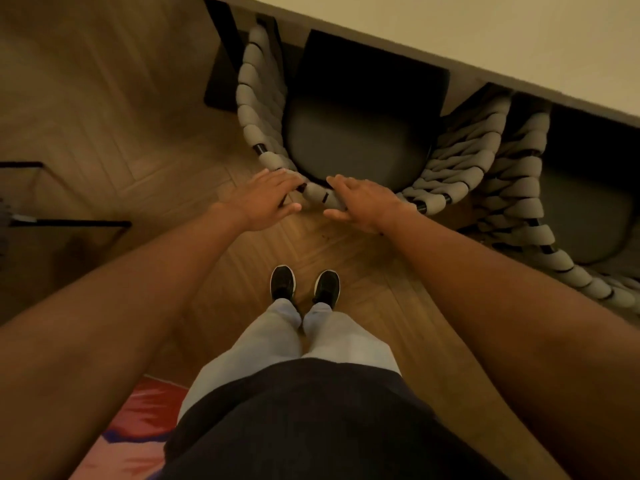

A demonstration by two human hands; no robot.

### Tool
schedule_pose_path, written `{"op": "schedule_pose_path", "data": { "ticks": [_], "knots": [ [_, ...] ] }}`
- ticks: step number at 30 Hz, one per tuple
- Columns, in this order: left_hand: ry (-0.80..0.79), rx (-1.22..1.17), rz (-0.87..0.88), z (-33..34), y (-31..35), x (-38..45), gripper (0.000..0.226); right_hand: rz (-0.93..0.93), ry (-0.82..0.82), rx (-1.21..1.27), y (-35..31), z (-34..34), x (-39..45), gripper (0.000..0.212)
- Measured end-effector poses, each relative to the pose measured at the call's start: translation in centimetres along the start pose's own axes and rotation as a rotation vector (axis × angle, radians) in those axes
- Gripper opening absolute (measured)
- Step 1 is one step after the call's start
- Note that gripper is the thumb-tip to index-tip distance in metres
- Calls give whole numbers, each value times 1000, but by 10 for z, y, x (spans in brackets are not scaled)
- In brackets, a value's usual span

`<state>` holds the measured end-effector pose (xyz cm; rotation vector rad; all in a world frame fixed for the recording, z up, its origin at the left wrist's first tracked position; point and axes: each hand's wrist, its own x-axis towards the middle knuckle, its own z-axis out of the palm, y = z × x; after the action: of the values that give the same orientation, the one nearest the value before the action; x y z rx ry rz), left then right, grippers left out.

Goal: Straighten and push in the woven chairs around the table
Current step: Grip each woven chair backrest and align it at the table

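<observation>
A woven chair (263,109) with a thick grey rope-wrapped rim and a dark seat cushion (353,147) stands in front of me, its front tucked under the pale table (485,39). My left hand (265,199) holds the back rim left of its middle, fingers over the top and thumb on the near side. My right hand (363,204) holds the same rim just to the right in the same way. A second woven chair (519,188) stands close on the right, its rope side next to the first chair's.
The wooden herringbone floor (156,133) lies to the left of the chair. A dark low frame (69,224) sits at the left edge. A red and pink rug (138,410) lies by my left leg. My black shoes (304,284) stand just behind the chair.
</observation>
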<state>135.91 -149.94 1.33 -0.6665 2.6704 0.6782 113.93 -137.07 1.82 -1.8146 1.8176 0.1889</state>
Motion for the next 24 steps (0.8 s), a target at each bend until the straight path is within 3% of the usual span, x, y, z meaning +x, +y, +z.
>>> {"op": "schedule_pose_path", "data": {
  "ticks": [10, 24],
  "knots": [
    [138, -195, -336, 3, -63, -91, 64, -223, 11, -164, -94, -51, 57, 74],
    [293, -513, -711, 21, -210, -251, 62, -440, -138, -319, -293, -47, 222, 76]
  ]
}}
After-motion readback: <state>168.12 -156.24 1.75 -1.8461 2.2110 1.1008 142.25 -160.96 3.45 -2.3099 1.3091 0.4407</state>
